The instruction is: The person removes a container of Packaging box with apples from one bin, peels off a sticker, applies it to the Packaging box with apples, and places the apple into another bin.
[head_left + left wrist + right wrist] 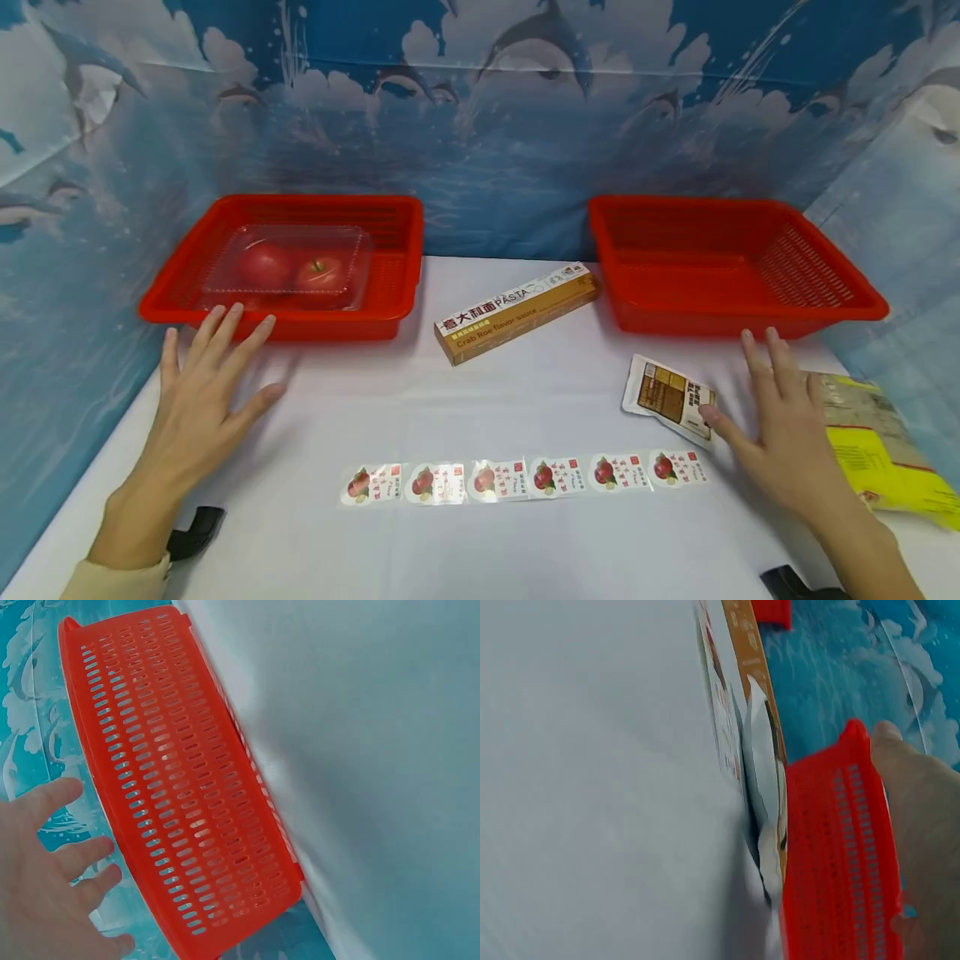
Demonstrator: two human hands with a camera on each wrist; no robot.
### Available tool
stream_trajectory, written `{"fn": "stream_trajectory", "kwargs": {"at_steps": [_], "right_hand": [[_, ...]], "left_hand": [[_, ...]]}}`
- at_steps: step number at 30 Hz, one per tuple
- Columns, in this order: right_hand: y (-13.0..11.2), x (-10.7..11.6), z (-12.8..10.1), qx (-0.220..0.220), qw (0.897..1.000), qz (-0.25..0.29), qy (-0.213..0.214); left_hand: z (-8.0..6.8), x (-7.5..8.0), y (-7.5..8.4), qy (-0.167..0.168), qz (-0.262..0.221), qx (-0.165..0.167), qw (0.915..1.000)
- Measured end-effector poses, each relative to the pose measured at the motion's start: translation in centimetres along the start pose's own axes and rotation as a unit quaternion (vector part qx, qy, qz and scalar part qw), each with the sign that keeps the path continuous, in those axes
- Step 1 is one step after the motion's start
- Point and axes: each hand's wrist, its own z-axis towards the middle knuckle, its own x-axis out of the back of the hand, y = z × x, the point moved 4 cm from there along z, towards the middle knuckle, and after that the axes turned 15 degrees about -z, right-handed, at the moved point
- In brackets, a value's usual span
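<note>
My left hand [206, 396] is spread with straight fingers, its fingertips near the front rim of the left red basket [408, 275]; it holds nothing. Inside that basket lies a clear plastic box [300, 237] with two apples [321, 273] under its lid. On the right, my right hand [791, 433] also has its fingers extended, fingertips by the front of the right red basket [742, 321]. Its thumb appears close to a white and brown sachet [663, 392]; whether they touch I cannot tell. Beside this hand lies a yellow bag [885, 454], partly covered by it.
A brown and white pasta box [517, 312] lies slanted between the two baskets. Across the front of the white table [480, 550] runs a row of several apple-printed stickers [555, 477]. Behind everything hangs a blue dolphin-patterned curtain [495, 167].
</note>
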Motion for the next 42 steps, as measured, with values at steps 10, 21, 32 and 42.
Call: {"fn": "stream_trajectory", "kwargs": {"at_steps": [10,21,32,42], "right_hand": [[-5.6,1.7,3.3,0.067,0.997,-0.006,-0.032],[-13.3,1.7,9.7,0.066,0.992,0.098,-0.051],[-18.8,0.5,12.4,0.081,0.987,0.137,-0.036],[-24.4,-0.3,15.9,0.105,0.972,0.19,-0.092]], "left_hand": [[0.5,0.6,-0.1,0.022,-0.034,0.019,0.999],[0.0,1.7,-0.9,0.057,-0.073,0.047,0.9946],[1.8,2.4,-1.5,0.073,-0.13,0.119,0.9817],[5.4,3.5,-3.4,0.042,-0.13,0.17,0.9759]]}}
